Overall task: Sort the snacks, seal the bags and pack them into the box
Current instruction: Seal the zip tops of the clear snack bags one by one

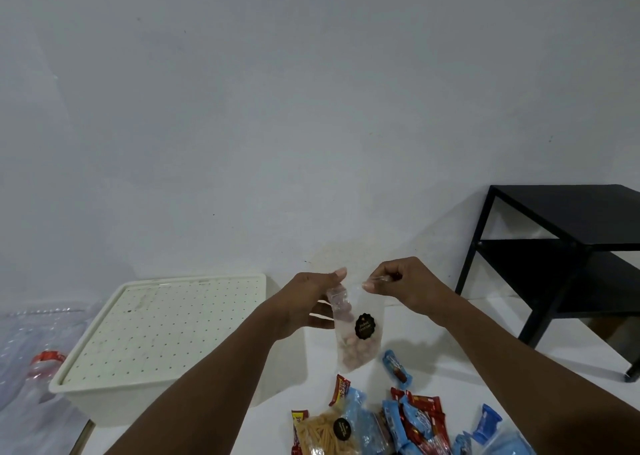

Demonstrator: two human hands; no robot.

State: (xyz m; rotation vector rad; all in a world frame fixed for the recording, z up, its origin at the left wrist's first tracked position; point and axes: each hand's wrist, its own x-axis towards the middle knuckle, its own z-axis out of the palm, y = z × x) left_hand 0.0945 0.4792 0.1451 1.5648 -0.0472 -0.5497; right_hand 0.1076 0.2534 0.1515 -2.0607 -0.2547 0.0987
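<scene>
I hold a clear plastic bag of brown nuts (358, 336) with a black round sticker up in front of me, above the white table (433, 354). My left hand (311, 298) pinches the bag's top left corner. My right hand (398, 281) pinches the top right edge. The bag hangs down between them. Below it lies a heap of snacks: blue wrapped packets (396, 366), red wrapped bars (426, 416) and a clear bag of yellow sticks (325, 435) with the same sticker. A cream box (166, 343) with a dotted lid on top stands at the left.
A black metal side table (568, 257) with a lower shelf stands at the right against the white wall. Clear plastic wrap and a red-capped bottle (45, 361) lie at the far left beside the box.
</scene>
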